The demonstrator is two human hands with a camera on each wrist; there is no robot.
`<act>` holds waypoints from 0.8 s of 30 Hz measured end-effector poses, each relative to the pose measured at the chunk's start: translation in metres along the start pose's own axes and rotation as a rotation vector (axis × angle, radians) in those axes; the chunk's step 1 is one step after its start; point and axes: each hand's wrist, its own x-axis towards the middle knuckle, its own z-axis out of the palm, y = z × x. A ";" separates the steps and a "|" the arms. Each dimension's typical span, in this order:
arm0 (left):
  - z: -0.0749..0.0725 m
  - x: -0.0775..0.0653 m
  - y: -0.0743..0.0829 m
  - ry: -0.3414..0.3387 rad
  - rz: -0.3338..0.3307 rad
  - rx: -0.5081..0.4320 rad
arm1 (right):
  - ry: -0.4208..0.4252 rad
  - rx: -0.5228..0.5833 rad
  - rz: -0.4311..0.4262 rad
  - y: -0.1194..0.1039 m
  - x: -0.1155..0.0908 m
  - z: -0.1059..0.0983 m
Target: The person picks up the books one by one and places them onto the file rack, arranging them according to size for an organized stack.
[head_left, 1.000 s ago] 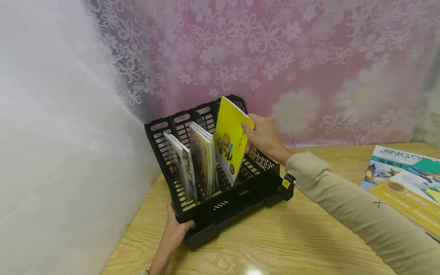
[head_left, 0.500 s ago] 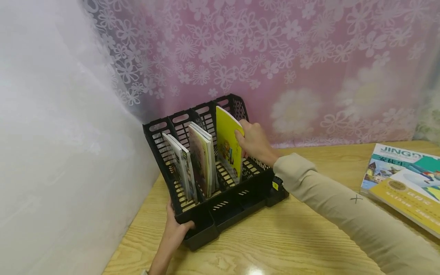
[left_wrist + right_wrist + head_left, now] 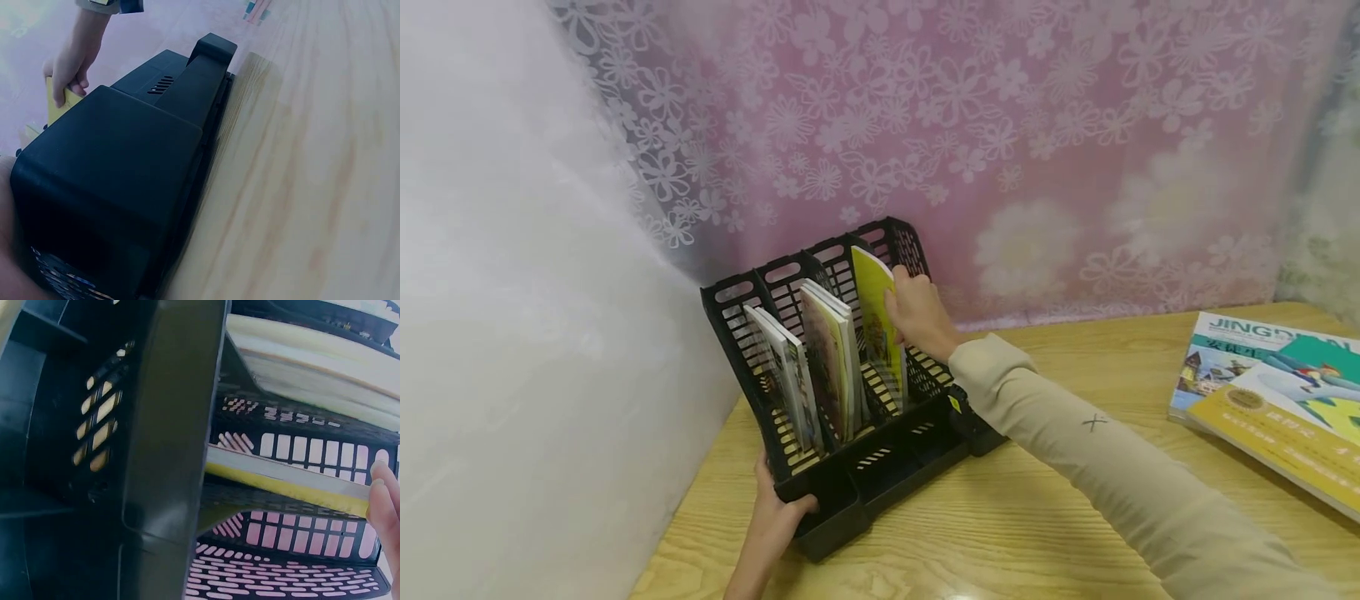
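A yellow book (image 3: pixel 872 300) stands nearly upright in the black desktop file rack (image 3: pixel 820 479), in the compartment right of the middle books. My right hand (image 3: pixel 919 310) pinches its upper outer edge. In the right wrist view the book's edge (image 3: pixel 294 484) lies beside a divider, with fingertips (image 3: pixel 380 500) on its far end. My left hand (image 3: pixel 770 510) grips the rack's front left corner, thumb over the front edge. The left wrist view shows mostly the rack's outer wall (image 3: pixel 112 169); little of the left hand shows there.
White-edged books (image 3: pixel 786 379) stand in the rack's leftmost compartment, and another group of books (image 3: pixel 829 358) stands beside them. A stack of larger books (image 3: pixel 1270 383) lies on the wooden table (image 3: pixel 1037 517) at right. A white wall (image 3: pixel 535 333) borders the left, a pink floral curtain (image 3: pixel 925 125) the back.
My right hand has lowered the yellow book into the rack and moved it from tilted to nearly upright. The left hand keeps its grip on the corner. The head view has shifted slightly.
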 end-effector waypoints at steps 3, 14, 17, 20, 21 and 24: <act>0.002 0.000 -0.001 -0.006 0.014 -0.005 | 0.005 -0.023 0.002 0.003 0.002 0.001; 0.005 0.003 0.003 -0.024 0.040 -0.013 | 0.036 -0.098 -0.008 0.001 0.013 0.003; 0.004 0.003 0.003 -0.023 0.042 -0.022 | 0.026 -0.104 0.018 -0.001 0.016 0.003; 0.002 0.003 0.001 -0.012 0.036 -0.032 | -0.006 -0.091 0.048 -0.002 0.017 0.003; 0.002 0.003 0.001 -0.008 0.032 -0.031 | -0.021 -0.083 0.061 -0.002 0.017 0.003; 0.001 0.001 0.000 -0.003 0.019 -0.020 | -0.063 -0.130 0.085 0.000 0.018 -0.002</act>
